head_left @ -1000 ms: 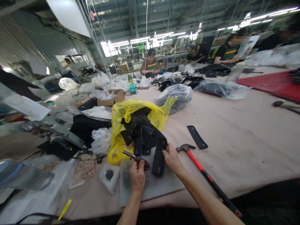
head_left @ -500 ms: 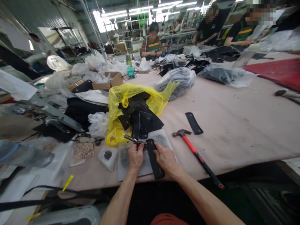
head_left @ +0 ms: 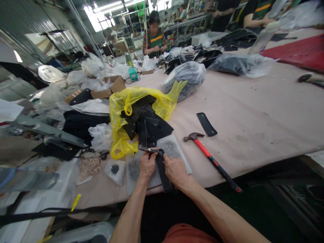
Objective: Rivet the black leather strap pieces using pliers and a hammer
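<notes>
My left hand is closed around a metal punch-like tool, whose tip lies against the upper end of a black strip. The fingers of my right hand pinch the strip's right edge near that end. Under both hands is a pale, worn board at the table's front edge. To the right lie a red and black claw hammer and a second black strip.
A yellow bag with black pieces stands behind the board. A pale block and small rings lie left. A wrapped bundle is farther back. Across the table sits a person.
The tool has shifted right and now meets the strip's upper end. My right hand has moved closer to my left. The whole view has tilted slightly.
</notes>
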### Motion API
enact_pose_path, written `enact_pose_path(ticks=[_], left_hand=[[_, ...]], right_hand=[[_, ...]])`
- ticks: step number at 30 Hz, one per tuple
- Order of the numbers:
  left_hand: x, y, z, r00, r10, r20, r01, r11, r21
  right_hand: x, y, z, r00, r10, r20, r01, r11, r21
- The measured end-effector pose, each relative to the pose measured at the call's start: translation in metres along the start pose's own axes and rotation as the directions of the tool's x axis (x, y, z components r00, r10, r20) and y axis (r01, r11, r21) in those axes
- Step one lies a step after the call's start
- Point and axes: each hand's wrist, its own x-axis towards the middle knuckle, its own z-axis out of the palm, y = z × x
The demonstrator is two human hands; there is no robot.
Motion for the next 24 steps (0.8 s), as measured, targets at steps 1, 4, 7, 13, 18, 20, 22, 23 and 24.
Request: enact_pose_path(ticks=[1,4,7,13,18,20,22,23,24], left_hand=[[-0.0007,-0.0006,0.0003,1.0,0.001,0.006,-0.001,1.0,0.004],[0.0003,-0.0005,0.0012,1.0,0.001,0.02,-0.001,1.0,0.021],[0.0025,0.0012,0.0021,1.0,-0.004,0.019,0.004,1.0,0.028],[0.0031,0.004,0.0031,0.999,-0.01,0.033,0.008,0.999,0.04],[0.0029,0.0055,0.0044,0.998,-0.037,0.041,0.034,0.997,0.064],[0.0033,0.0049,0.0051,0.998,-0.033,0.046,0.03,0.997,0.07],[0.0041,0.0039,0.0055,0.998,-0.015,0.059,0.01,0.997,0.072],[0.0045,0.0035,0.0056,0.998,-0.006,0.067,0.001,0.997,0.077],[0.0051,0.0034,0.0058,0.997,-0.002,0.073,-0.004,0.996,0.087]], right_hand=[[0.0,0.0002,0.0008,1.0,-0.013,0.001,0.013,1.0,-0.016],[0.0003,0.0016,0.0022,0.999,-0.035,-0.001,0.035,0.999,-0.023],[0.0004,0.0025,0.0029,0.999,-0.039,-0.006,0.039,0.999,-0.004],[0.0002,0.0025,0.0045,0.998,-0.048,-0.034,0.049,0.998,0.027],[0.0006,0.0037,0.0058,0.998,-0.058,-0.02,0.059,0.998,0.036],[0.0007,0.0043,0.0064,0.998,-0.06,-0.021,0.061,0.998,0.034],[0.0007,0.0047,0.0067,0.998,-0.058,-0.023,0.058,0.998,0.036],[0.0007,0.0048,0.0068,0.998,-0.058,-0.021,0.059,0.998,0.038],[0.0005,0.0048,0.0067,0.998,-0.061,-0.016,0.061,0.997,0.041]])
